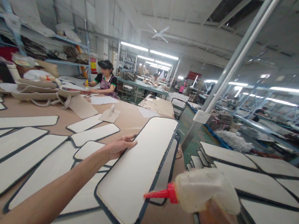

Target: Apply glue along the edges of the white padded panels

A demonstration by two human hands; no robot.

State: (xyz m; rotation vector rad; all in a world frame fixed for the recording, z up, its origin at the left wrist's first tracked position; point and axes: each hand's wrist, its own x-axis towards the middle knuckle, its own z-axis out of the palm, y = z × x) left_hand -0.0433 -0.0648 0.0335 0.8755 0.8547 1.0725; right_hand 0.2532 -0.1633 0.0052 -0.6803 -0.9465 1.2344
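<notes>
A long white panel with rounded corners and a dark edge (139, 163) is tilted above the table. My left hand (121, 146) grips its left long side, thumb on the white face. My right hand (218, 222), partly blurred at the lower right, is wrapped round a translucent squeeze bottle (205, 190). The bottle's red nozzle (159, 194) points left, with its tip over the panel's right edge near the lower end; whether it touches cannot be made out. Similar dark-edged panels (24, 164) lie spread and overlapping under my left arm.
More panels (253, 180) are stacked at the right. Beige curved pieces (39, 93) and a black bottle (4, 72) stand at the table's back left. A co-worker (106, 80) sits across the table. A metal post (226, 73) with a socket rises beyond the right edge.
</notes>
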